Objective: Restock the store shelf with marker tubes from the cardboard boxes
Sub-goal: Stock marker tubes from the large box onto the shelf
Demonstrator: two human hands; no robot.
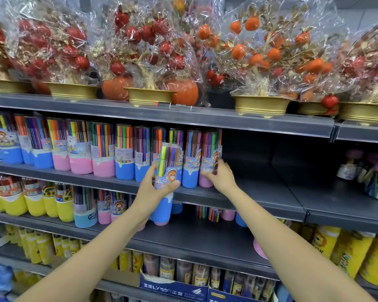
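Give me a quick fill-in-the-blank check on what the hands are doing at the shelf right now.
1. The left hand holds a marker tube with a ____ base.
2. The right hand touches a shelved tube whose base is ____.
3. The shelf right of that tube is ____.
4. The decorative trees stand ____ the marker row.

Answers: blue; pink; empty; above

A marker tube is held upright in the left hand, before the shelf. Behind its fingers a row of tubes is ranged leftward. The right hand is laid against the row's endmost tube.
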